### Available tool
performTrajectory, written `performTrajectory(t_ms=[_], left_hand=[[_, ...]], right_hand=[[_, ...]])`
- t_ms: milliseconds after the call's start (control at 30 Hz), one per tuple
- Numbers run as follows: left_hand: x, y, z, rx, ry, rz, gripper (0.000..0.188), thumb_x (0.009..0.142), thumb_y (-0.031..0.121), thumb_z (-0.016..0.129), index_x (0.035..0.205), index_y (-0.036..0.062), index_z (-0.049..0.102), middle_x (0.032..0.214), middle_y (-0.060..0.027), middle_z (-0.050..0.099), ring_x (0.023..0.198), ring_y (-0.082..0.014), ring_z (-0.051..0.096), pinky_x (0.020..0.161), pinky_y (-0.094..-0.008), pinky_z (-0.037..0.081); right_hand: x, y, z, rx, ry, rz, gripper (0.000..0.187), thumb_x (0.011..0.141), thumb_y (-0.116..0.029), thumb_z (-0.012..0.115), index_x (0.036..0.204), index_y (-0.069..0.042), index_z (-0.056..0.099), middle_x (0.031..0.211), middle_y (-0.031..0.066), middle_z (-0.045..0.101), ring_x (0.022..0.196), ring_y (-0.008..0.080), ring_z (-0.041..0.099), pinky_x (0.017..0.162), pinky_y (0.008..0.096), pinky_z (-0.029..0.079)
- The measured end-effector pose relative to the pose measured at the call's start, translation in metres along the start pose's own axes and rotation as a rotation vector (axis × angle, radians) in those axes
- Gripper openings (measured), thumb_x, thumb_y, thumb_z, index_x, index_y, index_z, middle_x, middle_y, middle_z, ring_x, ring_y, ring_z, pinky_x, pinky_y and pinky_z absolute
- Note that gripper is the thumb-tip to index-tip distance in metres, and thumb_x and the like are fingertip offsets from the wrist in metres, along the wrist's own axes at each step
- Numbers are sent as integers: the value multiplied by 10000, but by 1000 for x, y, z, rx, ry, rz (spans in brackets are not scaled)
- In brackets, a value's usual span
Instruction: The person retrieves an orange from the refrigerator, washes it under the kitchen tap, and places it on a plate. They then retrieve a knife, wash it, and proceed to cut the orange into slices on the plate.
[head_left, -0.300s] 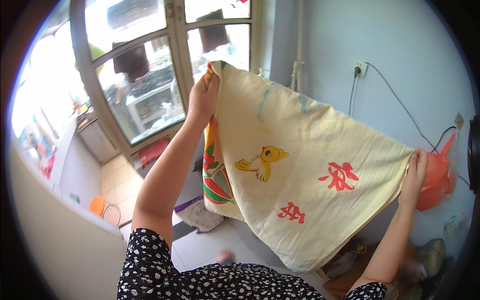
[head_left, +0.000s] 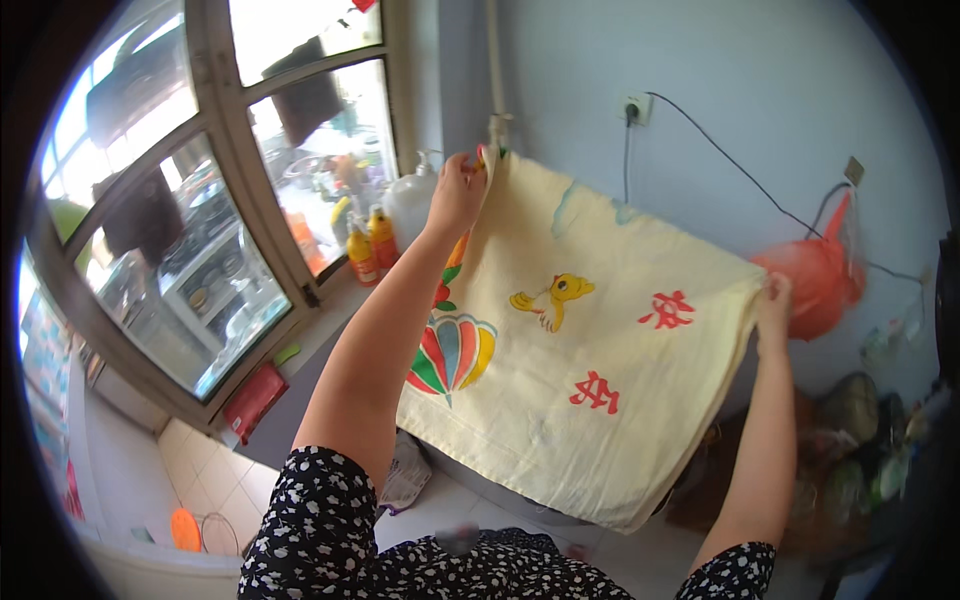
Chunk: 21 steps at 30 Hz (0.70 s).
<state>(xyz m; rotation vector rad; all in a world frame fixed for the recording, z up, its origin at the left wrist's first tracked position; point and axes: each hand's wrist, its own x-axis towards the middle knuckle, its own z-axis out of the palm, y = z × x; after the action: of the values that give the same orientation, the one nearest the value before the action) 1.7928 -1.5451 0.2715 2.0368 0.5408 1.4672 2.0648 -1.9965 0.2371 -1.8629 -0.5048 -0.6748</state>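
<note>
A large cream towel (head_left: 600,430), printed with a yellow bird, a striped hot-air balloon and red lettering, hangs stretched out in front of me. My left hand (head_left: 458,196) is closed on its upper left corner, where the edge is bunched. Lower down on the right, my right hand (head_left: 773,312) pinches the other upper corner. The top edge slopes down from left to right, and the cloth's lower part drapes freely. Both arms are stretched forward and raised.
Left of the towel is a glazed door (head_left: 215,270). Yellow-orange bottles (head_left: 362,250) and a white pump jug (head_left: 410,200) stand on a ledge behind my left arm. Red plastic bags (head_left: 815,285) hang on the right wall. A cord runs from a wall socket (head_left: 632,108). Several blurred items lie lower right.
The view has turned left. In the picture, my left hand has shifted right and lower, my right hand left and slightly up. More of the towel's balloon print shows.
</note>
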Motion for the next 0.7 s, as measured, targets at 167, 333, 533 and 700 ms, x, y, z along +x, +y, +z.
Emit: performTrajectory(t_ms=[167, 333, 533, 700], left_hand=[[-75, -64, -15, 159, -743, -90, 414, 805, 223, 645, 1155, 34, 531, 1062, -158, 513, 1001, -305, 544, 882, -370, 445], [-183, -82, -116, 457, -792, -124, 477, 809, 286, 640, 1207, 65, 497, 1116, -140, 501, 1087, -320, 499, 881, -396, 448], [-231, -71, -162, 517, -716, -311, 387, 791, 319, 630, 1067, 69, 527, 952, -113, 603, 900, -314, 590, 770, -387, 474], [-213, -79, -172, 220, -875, -450, 280, 859, 298, 569, 1005, 61, 539, 850, -58, 622, 813, -222, 613, 728, -338, 479]], right_hand=[[-128, -16, -7, -165, -343, -22, 175, 873, -80, 554, 1032, -9, 568, 982, 137, 620, 925, 266, 592, 835, 356, 454], [-284, -112, -17, -143, -706, -450, 321, 706, -205, 734, 962, -70, 597, 955, 113, 609, 921, 296, 569, 820, 391, 443], [-362, -104, -25, -324, -759, -725, 409, 701, -307, 726, 1020, -105, 570, 1050, 77, 532, 1037, 267, 493, 888, 439, 395], [-360, -76, -47, -344, -737, -743, 306, 727, -216, 692, 984, -78, 597, 1038, 101, 587, 982, 263, 554, 850, 406, 441]])
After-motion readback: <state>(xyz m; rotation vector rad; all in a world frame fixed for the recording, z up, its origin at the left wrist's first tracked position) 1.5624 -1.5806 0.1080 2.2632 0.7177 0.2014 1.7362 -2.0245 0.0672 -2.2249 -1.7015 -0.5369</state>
